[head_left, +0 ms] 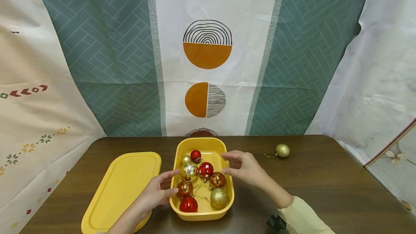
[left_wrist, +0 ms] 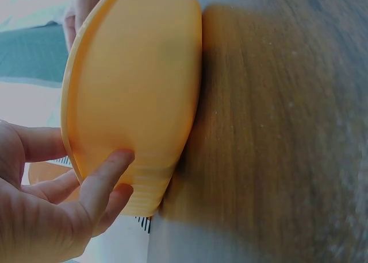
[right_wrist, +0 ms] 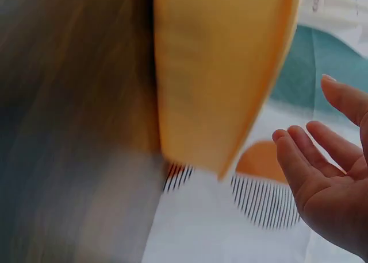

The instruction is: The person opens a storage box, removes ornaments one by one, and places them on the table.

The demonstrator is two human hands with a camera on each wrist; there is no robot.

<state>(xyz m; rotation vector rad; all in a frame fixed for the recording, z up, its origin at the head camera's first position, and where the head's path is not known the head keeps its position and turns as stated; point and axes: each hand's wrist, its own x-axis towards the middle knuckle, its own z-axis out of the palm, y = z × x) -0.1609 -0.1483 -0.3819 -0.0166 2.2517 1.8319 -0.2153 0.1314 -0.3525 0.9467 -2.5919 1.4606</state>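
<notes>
A yellow plastic box (head_left: pixel 202 217) stands on the table with several Christmas baubles inside. Among them are a spotted red bauble (head_left: pixel 206 170), a shiny gold bauble (head_left: pixel 189 171), a glittery gold bauble (head_left: pixel 219 198) and a plain red bauble (head_left: pixel 189 204). My left hand (head_left: pixel 158 190) holds the box's left rim; in the left wrist view, thumb and index reach over the edge while other fingers (left_wrist: pixel 112 165) lie against the outer wall. Above the right rim hovers my right hand (head_left: pixel 247 168), fingers apart and nothing between them; the right wrist view shows it away from the wall.
Left of the box lies a flat yellow lid (head_left: pixel 125 187). One glittery gold bauble (head_left: pixel 282 150) with a string sits toward the back right of the dark wooden table (head_left: pixel 312 187). A patterned cloth (head_left: pixel 208 57) hangs behind the table's far edge.
</notes>
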